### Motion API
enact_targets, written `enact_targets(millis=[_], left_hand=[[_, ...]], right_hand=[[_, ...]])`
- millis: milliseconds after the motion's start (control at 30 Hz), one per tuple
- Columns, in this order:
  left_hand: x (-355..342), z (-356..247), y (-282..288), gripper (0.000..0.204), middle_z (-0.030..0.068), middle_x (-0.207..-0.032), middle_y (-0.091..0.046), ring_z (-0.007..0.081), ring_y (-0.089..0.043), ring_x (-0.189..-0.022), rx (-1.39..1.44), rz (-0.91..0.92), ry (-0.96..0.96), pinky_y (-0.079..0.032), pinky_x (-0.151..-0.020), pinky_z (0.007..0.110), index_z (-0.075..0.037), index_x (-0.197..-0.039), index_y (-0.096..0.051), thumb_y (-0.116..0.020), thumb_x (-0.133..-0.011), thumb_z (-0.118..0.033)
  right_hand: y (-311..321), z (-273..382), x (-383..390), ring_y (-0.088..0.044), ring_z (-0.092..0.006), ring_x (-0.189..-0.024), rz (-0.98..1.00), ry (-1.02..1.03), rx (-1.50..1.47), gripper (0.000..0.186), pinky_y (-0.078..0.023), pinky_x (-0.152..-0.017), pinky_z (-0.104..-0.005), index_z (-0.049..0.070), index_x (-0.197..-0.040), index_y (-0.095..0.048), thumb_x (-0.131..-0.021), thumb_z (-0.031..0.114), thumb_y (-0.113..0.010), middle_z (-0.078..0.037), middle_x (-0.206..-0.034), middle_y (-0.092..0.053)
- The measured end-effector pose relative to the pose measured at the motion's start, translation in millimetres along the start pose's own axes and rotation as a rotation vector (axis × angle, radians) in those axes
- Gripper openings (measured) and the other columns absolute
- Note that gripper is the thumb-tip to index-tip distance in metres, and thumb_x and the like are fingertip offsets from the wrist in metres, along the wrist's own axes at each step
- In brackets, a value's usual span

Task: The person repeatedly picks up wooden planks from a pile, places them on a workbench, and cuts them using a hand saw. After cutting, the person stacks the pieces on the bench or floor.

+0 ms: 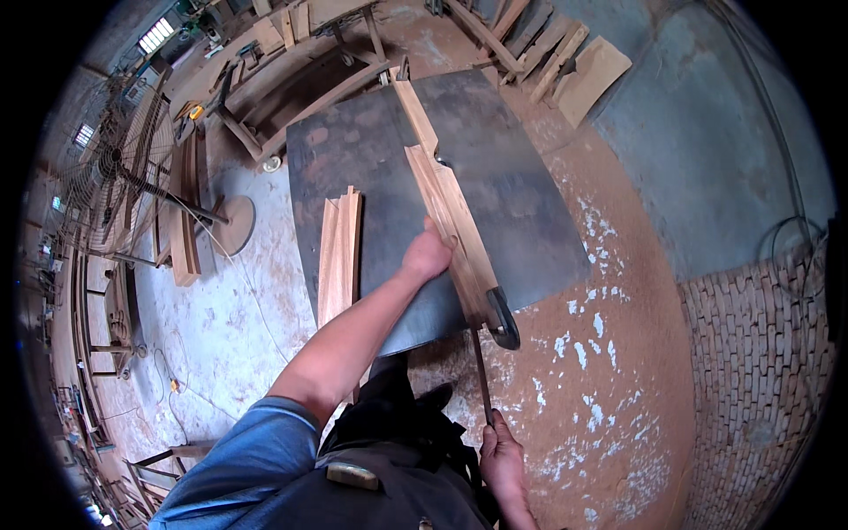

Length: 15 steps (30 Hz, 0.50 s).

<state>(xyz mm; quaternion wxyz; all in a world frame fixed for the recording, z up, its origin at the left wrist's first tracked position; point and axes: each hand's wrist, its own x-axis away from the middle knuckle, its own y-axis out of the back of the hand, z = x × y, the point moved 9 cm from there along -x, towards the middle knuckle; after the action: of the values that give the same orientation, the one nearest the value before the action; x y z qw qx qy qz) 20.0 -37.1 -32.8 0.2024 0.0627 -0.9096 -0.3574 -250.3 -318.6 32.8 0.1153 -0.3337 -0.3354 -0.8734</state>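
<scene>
I see the left hand [427, 256] pressed flat, fingers spread, on a long wooden board [450, 221] lying along the dark metal bench [521, 203], against a wooden fence strip [415, 115] at the far end. The right hand [503, 459], near and low, has its grip clamped on a thin dark strip [481, 375]. A stack of cut boards [340, 256] lies on the bench's left side

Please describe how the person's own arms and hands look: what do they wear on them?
Both hands are bare: no gloves, rings or watch can be seen on the left hand or the right hand. The left forearm is uncovered, and a short blue sleeve begins at the upper arm. The right arm is mostly out of view.
</scene>
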Motion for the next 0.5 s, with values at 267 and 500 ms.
enact_targets(millis=[267,500], left_hand=[[-44,4,22,0.054,0.0344,-0.103,-0.061,0.0459,-0.059,-0.102,0.003,0.003,0.008,-0.047,-0.090,0.048,0.009,-0.121,-0.031,-0.053,-0.091,-0.031],[-75,5,42,0.054,0.0272,-0.088,-0.065,0.0376,-0.066,-0.074,0.112,0.031,0.052,-0.052,-0.071,0.044,0.008,-0.124,-0.032,-0.054,-0.092,-0.030]], right_hand=[[-4,47,-26,-0.064,-0.0429,-0.079,-0.024,0.086,0.000,0.042,-0.050,-0.069,-0.0471,0.011,-0.134,-0.050,-0.097,0.028,-0.048,-0.028,-0.083,-0.063],[-7,88,-48,-0.065,-0.0398,-0.085,-0.035,0.107,0.069,0.040,-0.050,-0.073,-0.0424,0.008,-0.134,-0.050,-0.098,0.026,-0.047,-0.027,-0.089,-0.064]])
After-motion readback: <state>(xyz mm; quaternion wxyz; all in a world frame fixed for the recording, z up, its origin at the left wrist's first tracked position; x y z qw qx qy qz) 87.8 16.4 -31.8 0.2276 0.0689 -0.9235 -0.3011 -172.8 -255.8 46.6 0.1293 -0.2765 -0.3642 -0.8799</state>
